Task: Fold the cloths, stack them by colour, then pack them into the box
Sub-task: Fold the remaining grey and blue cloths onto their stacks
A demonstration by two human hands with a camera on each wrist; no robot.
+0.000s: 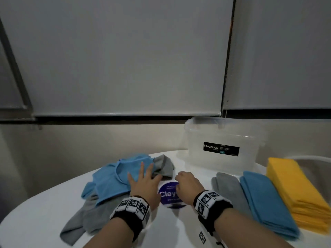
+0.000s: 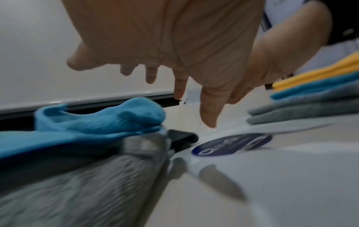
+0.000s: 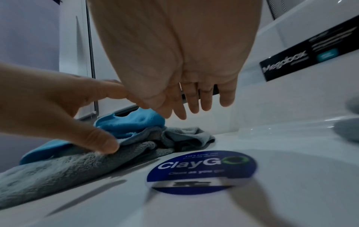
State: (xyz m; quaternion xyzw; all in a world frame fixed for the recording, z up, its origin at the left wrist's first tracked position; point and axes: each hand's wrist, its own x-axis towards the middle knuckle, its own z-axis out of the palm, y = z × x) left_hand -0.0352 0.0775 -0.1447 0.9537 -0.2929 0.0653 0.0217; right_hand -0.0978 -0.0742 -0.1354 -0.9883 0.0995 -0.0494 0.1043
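Observation:
A loose pile of cloths lies left of centre on the white table [image 1: 44, 212]: a crumpled blue cloth [image 1: 111, 178] over grey cloths [image 1: 86, 219], with another grey cloth [image 1: 163, 164] bunched at the far end. My left hand [image 1: 143, 176] is spread over the blue and grey cloths with straight fingers. In the right wrist view its thumb [image 3: 104, 144] touches the grey cloth [image 3: 58, 169]. My right hand [image 1: 186, 181] hovers just right of the pile, its fingers [image 3: 190, 98] hanging down and holding nothing. The clear plastic box [image 1: 222, 140] stands open behind.
Three folded stacks lie at the right: grey [image 1: 227, 187], blue [image 1: 265, 199] and yellow [image 1: 293, 190]. A round blue sticker [image 1: 168, 194] is on the table between my hands. A wall with blinds stands close behind the table.

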